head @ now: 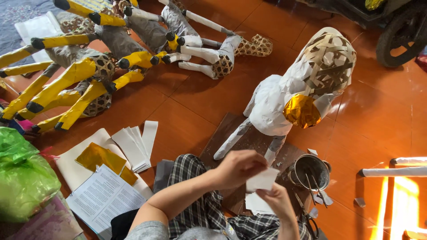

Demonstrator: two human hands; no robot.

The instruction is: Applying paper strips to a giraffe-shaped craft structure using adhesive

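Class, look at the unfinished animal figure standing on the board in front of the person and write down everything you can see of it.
The animal figure is a woven strip frame, mostly covered in white paper. Bare weave still shows at one end, and a gold foil patch sits below it. Its paper-wrapped legs stand on a dark board on the orange tiled floor. Neither hand touches it; both hold a white paper piece nearby.
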